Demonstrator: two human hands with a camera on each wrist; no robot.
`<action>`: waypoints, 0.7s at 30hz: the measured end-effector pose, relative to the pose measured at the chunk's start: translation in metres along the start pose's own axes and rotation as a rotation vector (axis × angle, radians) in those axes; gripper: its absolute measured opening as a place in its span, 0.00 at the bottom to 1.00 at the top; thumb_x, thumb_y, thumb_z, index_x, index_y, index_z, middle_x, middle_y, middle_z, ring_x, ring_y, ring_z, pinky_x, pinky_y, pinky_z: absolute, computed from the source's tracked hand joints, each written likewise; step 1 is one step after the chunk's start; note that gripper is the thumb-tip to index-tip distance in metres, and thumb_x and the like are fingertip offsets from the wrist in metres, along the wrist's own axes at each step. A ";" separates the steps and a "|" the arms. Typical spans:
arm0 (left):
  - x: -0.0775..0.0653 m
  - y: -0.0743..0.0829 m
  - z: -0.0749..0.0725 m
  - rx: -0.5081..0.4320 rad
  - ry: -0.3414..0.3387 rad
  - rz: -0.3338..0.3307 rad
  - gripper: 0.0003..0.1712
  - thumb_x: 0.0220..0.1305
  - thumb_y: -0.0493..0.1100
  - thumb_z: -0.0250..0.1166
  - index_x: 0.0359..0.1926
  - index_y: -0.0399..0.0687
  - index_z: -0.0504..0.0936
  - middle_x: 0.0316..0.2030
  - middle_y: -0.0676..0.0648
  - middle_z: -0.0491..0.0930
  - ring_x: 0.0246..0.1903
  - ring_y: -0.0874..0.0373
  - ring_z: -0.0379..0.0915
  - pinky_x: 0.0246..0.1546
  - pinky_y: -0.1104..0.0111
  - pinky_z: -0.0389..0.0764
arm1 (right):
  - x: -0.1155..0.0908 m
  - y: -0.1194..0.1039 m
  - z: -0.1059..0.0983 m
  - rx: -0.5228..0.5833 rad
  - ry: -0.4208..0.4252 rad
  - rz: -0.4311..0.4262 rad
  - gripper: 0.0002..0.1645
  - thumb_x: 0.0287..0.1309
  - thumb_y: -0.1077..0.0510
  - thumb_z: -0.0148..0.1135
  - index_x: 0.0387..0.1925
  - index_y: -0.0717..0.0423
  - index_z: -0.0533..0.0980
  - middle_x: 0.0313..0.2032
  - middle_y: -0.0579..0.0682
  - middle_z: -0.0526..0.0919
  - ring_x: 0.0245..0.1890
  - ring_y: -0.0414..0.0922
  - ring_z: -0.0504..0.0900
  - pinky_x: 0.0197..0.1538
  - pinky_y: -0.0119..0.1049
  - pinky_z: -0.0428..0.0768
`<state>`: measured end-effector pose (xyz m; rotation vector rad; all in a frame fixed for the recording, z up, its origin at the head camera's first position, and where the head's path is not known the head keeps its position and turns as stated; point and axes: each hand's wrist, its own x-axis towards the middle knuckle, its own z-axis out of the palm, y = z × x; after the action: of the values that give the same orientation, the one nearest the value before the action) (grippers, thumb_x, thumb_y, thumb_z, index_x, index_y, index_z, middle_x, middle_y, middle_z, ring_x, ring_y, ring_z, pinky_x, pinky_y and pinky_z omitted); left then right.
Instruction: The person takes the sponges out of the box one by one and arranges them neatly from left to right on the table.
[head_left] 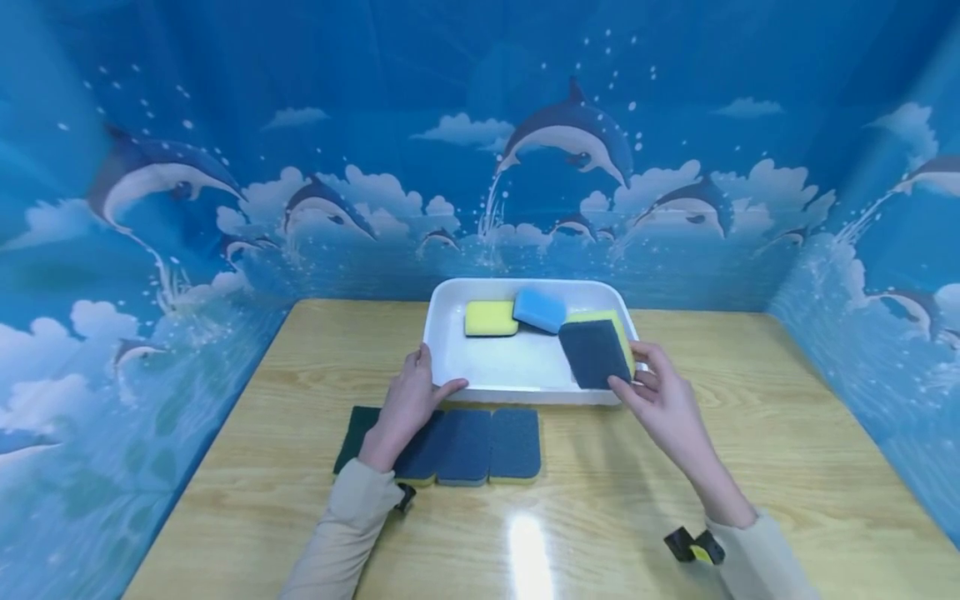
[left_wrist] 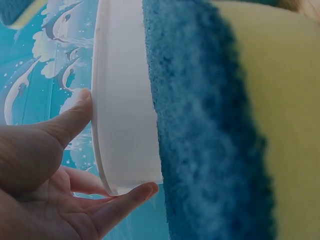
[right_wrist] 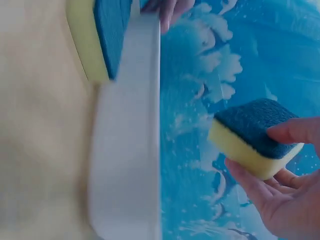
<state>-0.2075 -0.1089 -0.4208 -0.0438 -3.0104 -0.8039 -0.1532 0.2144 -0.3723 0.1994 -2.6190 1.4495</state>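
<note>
My right hand point(head_left: 660, 400) pinches a yellow scouring sponge point(right_wrist: 260, 132) with a dark blue scrub pad between thumb and fingers. In the head view this sponge is tilted over the right side of a white tray point(head_left: 487, 379). With my left hand point(head_left: 411, 392) I hold the tray's front left corner, thumb at the rim and fingers round the outside. Inside the tray lie a yellow sponge point(head_left: 489, 317) and a light blue sponge point(head_left: 540, 311), which leans on its neighbour. Several sponges point(head_left: 465, 446) stand in a row before the tray, pads up, partly hidden by my left wrist.
The row includes a dark green pad point(head_left: 352, 437) at its left end. Everything rests on a wooden table point(head_left: 600, 517). Behind it and at both sides hangs a blue dolphin-print cloth point(head_left: 420, 100); the tray stands close to the back cloth.
</note>
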 end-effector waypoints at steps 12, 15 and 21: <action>0.000 0.000 -0.001 -0.003 -0.006 -0.006 0.58 0.64 0.62 0.67 0.76 0.26 0.51 0.70 0.25 0.62 0.65 0.34 0.69 0.64 0.47 0.73 | -0.046 0.047 0.012 0.117 -0.268 0.194 0.33 0.66 0.61 0.65 0.67 0.67 0.63 0.56 0.71 0.70 0.46 0.59 0.87 0.43 0.44 0.87; 0.000 0.000 -0.001 -0.014 -0.008 -0.008 0.58 0.64 0.61 0.67 0.76 0.27 0.50 0.70 0.26 0.62 0.66 0.35 0.69 0.64 0.47 0.73 | -0.048 0.057 0.015 0.056 -0.275 0.199 0.40 0.66 0.59 0.66 0.73 0.62 0.58 0.52 0.69 0.73 0.42 0.54 0.88 0.39 0.39 0.87; -0.001 -0.001 -0.001 -0.024 -0.005 0.005 0.58 0.64 0.61 0.68 0.76 0.27 0.50 0.71 0.26 0.61 0.66 0.34 0.67 0.65 0.47 0.72 | -0.047 0.065 0.017 0.033 -0.337 0.181 0.50 0.68 0.55 0.65 0.80 0.54 0.46 0.38 0.60 0.78 0.30 0.48 0.88 0.34 0.36 0.88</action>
<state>-0.2066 -0.1101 -0.4200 -0.0535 -3.0036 -0.8411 -0.1202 0.2361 -0.4440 0.2335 -2.9479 1.6451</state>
